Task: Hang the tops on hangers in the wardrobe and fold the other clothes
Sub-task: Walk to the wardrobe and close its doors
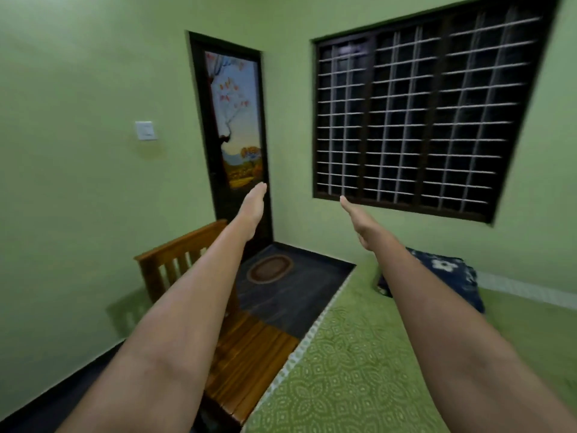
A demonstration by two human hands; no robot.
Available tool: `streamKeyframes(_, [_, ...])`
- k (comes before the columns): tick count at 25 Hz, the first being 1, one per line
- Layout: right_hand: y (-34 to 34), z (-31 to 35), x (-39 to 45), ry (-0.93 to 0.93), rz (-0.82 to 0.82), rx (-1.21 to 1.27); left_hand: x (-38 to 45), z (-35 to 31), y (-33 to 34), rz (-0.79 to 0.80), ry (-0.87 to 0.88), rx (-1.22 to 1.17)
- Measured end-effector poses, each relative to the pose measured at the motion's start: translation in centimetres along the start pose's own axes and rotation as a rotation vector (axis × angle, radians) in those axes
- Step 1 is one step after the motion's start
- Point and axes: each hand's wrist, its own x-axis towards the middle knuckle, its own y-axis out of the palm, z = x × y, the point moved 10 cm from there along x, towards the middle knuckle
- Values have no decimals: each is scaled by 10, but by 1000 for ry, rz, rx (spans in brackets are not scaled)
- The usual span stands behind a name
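Observation:
Both my arms stretch straight out in front of me. My left hand (253,207) is held flat with fingers straight, in front of the dark door, and holds nothing. My right hand (359,218) is also flat with straight fingers, below the window's left corner, holding nothing. No tops, hangers or wardrobe show in this view. A dark blue cloth with white flowers (437,276) lies on the bed at the right, partly behind my right forearm.
A bed with a green patterned sheet (337,370) fills the lower right. A wooden slatted chair (218,323) stands to its left. A door with a painted tree panel (234,126), an oval mat (270,268), a barred window (421,114) and a wall switch (145,130) are ahead.

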Motion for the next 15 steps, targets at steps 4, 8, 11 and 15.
streamKeyframes(4, [-70, -15, -17, 76, -247, -1, 36, 1, 62, 221, 27, 48])
streamKeyframes(8, [-95, -25, -42, 113, -382, -1, 41, 1, 94, 404, 38, 34])
streamKeyframes(11, [-99, -39, -59, 122, -453, -14, 39, 0, 109, 486, 65, 14])
streamKeyframes(15, [-116, -53, -90, 151, -552, -13, 34, 9, 142, 560, 54, -7])
